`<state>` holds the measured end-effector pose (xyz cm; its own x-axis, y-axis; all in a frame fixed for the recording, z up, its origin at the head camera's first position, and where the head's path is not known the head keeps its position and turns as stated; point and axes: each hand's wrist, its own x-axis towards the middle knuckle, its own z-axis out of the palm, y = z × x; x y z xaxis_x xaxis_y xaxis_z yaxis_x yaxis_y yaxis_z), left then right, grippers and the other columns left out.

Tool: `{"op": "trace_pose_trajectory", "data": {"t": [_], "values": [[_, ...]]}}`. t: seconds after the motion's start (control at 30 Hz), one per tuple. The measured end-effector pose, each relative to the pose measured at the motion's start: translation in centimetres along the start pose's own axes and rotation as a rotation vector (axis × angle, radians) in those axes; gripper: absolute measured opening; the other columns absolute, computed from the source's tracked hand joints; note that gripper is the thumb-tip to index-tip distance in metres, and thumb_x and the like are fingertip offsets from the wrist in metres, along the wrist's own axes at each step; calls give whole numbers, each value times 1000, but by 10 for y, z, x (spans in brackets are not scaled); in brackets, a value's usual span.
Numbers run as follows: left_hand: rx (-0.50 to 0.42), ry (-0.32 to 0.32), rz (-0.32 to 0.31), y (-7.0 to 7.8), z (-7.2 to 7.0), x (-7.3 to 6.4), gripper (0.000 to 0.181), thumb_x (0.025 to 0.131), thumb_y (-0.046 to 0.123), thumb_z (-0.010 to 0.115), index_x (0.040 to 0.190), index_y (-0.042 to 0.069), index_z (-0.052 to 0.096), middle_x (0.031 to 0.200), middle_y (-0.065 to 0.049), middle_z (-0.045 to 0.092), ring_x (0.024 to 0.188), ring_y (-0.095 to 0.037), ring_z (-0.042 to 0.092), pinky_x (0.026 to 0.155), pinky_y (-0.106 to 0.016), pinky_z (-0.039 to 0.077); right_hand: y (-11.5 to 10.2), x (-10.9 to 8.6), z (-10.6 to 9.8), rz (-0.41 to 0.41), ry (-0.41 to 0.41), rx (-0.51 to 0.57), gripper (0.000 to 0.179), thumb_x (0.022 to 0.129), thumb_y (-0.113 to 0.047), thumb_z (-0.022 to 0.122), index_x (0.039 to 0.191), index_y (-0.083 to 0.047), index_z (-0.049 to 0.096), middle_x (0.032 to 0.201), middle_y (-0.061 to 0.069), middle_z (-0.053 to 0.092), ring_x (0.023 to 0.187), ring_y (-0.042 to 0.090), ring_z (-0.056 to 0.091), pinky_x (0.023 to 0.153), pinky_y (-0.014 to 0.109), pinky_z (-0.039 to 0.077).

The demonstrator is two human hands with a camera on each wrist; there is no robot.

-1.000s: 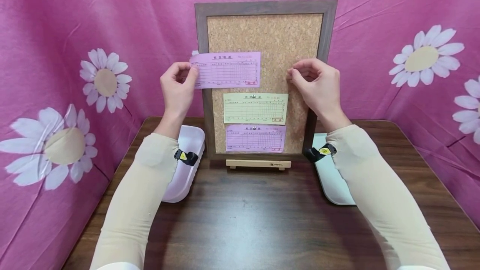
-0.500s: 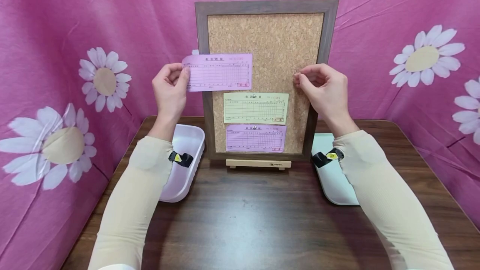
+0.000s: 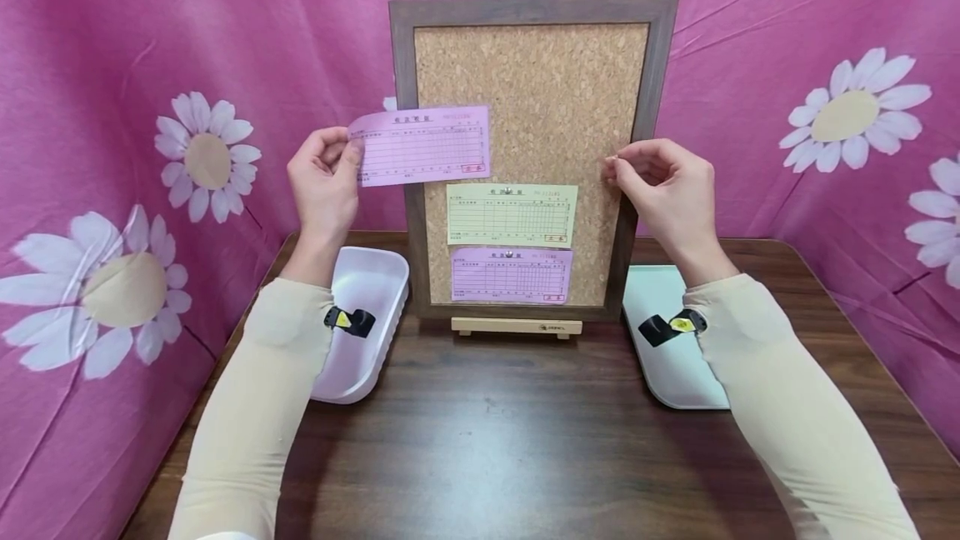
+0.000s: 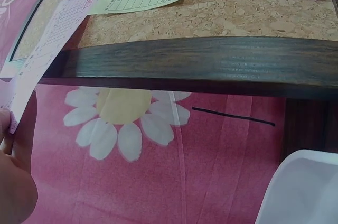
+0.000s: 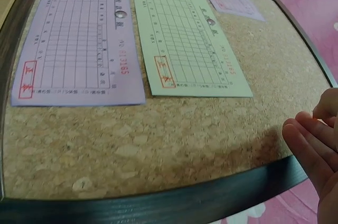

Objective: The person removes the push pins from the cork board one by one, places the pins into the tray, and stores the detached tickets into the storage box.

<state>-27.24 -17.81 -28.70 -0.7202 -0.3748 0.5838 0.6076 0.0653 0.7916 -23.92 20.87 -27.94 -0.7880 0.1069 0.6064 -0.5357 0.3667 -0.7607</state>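
My left hand point(image 3: 324, 186) pinches the left end of a purple receipt slip point(image 3: 423, 144) between thumb and fingers. The slip reaches over the left frame of the cork board point(image 3: 532, 65), tilted slightly up at its right end. Beneath it, a green receipt slip point(image 3: 512, 217) and another purple slip point(image 3: 510, 277) hang on the cork, each with a silver thumbtack at its top middle. My right hand point(image 3: 671, 194) is by the board's right side, thumb and fingertips pinched on a tiny thing point(image 3: 611, 158), mostly hidden; an orange glint shows there in the right wrist view.
The board stands on a small wooden easel point(image 3: 517, 327) on a dark wood table point(image 3: 480, 440). A white tray point(image 3: 390, 307) lies under my left wrist and a pale green tray point(image 3: 663, 373) under my right. A pink flowered cloth point(image 3: 330, 23) hangs behind.
My left hand has drawn the upper purple slip leftward and slightly down, away from the board's middle. My right hand has moved right and down. Both pinned slips have stayed put.
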Motion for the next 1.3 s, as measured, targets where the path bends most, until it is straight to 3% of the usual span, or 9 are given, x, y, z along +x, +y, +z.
{"op": "trace_pose_trajectory", "data": {"t": [0.1, 0.2, 0.47, 0.7, 1.1, 1.3], "values": [[-3, 4, -3, 0, -2, 0, 24, 99, -7, 70, 94, 16, 72, 77, 16, 74, 70, 2, 66, 66, -14, 54, 2, -3, -4, -6, 7, -18, 9, 95, -1, 73, 102, 3, 78, 93, 8, 84, 77, 2, 76, 74, 13, 59], [-26, 15, -8, 0, -5, 0, 25, 98, -8, 70, 93, 16, 73, 75, 14, 74, 68, 2, 67, 66, -14, 55, 5, -5, -7, -6, 9, -17, 8, 95, 0, 73, 101, 0, 79, 94, 11, 84, 76, 2, 76, 74, 14, 60], [-63, 40, -26, 1, -14, 1, 29, 97, -8, 71, 90, 19, 75, 73, 12, 74, 66, 1, 67, 65, -15, 54, 9, -13, -18, -2, 1, -25, 12, 96, -1, 73, 104, 7, 78, 88, -22, 79, 80, -2, 77, 76, 13, 60], [-17, 60, -46, 1, -24, 0, 28, 98, -5, 73, 89, 21, 75, 75, 14, 75, 69, 1, 69, 68, -15, 57, 13, -22, -27, 5, -5, -55, 16, 97, -4, 76, 105, 10, 77, 90, -21, 80, 82, -3, 77, 78, 12, 59], [-70, 62, -72, 1, -43, -3, 29, 96, -8, 73, 89, 19, 77, 75, 11, 77, 66, 0, 68, 66, -14, 56, 18, -33, -43, 32, -14, -109, 16, 97, -3, 76, 109, 8, 78, 92, -28, 77, 85, -7, 76, 79, 9, 58], [-38, 42, -77, 0, -53, -5, 27, 96, -7, 74, 90, 19, 78, 77, 11, 78, 67, 0, 69, 67, -14, 57, 24, -41, -51, 26, -5, -140, 15, 98, -3, 74, 108, 7, 79, 91, -30, 77, 85, -9, 76, 76, 8, 57]]}}
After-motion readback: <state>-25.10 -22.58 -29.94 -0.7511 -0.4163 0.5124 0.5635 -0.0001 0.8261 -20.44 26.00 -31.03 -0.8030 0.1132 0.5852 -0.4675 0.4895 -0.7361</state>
